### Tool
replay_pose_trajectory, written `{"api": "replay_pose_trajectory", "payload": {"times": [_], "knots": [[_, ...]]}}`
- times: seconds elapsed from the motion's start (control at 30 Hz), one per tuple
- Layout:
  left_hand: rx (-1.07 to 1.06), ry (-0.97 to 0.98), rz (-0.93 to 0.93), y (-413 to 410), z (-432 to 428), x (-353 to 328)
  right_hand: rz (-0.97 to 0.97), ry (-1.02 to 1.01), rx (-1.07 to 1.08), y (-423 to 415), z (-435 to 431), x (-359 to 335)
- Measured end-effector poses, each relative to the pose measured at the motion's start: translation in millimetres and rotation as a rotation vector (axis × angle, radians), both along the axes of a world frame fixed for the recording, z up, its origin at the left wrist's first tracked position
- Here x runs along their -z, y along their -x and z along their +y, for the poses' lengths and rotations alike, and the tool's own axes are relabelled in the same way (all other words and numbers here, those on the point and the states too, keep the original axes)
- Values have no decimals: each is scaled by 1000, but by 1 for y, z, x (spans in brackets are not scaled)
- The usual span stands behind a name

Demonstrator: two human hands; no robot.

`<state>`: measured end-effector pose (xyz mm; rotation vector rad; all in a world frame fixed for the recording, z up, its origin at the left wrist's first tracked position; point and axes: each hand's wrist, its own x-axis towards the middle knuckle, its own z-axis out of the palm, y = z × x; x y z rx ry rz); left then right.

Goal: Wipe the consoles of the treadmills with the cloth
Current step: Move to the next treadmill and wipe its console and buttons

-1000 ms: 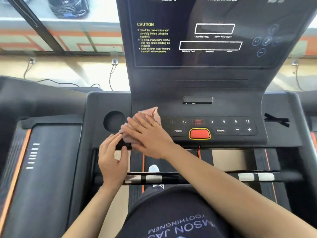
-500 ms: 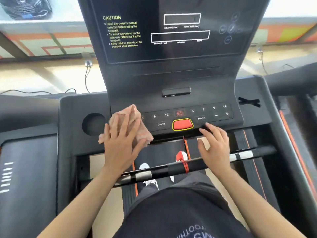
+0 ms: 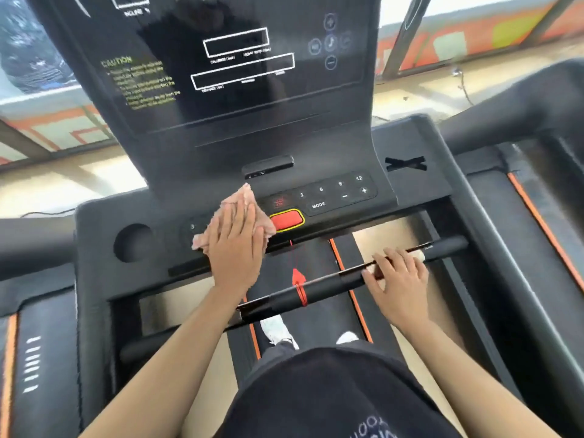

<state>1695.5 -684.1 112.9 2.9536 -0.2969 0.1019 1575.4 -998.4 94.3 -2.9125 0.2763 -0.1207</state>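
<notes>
A pink cloth (image 3: 249,200) lies on the black button panel of the treadmill console (image 3: 335,192), just left of the red stop button (image 3: 286,219). My left hand (image 3: 235,248) presses flat on the cloth, fingers together, covering most of it. My right hand (image 3: 398,279) rests on the black handlebar (image 3: 322,289) below the console, fingers spread over the bar and holding nothing else. The dark display screen (image 3: 237,74) rises above the buttons.
A round cup hole (image 3: 132,243) sits at the console's left end. A red safety cord (image 3: 298,279) hangs to the bar. Neighbouring treadmills stand at the left (image 3: 41,343) and at the right (image 3: 537,200). My feet are on the belt below.
The cloth passed from my right hand to my left, which has slid it rightward along the buttons toward the red button. My right hand dropped from the console edge onto the handlebar.
</notes>
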Motion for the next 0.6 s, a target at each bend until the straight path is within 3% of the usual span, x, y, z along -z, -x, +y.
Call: {"api": "replay_pose_trajectory", "payload": {"times": [0.2,0.4,0.5,0.6], "knots": [[108,-41,58,-15,-91,-10,71,-48,-186,10,-28,8],[352,-78,149,-28,-193,-31,111,-144,-333,28,-48,8],[494,12,217,-31,-240,-36,127,-236,-340,50,-58,7],[572,240,354,-9,-275,-53,204,-380,-218,81,-72,12]]}}
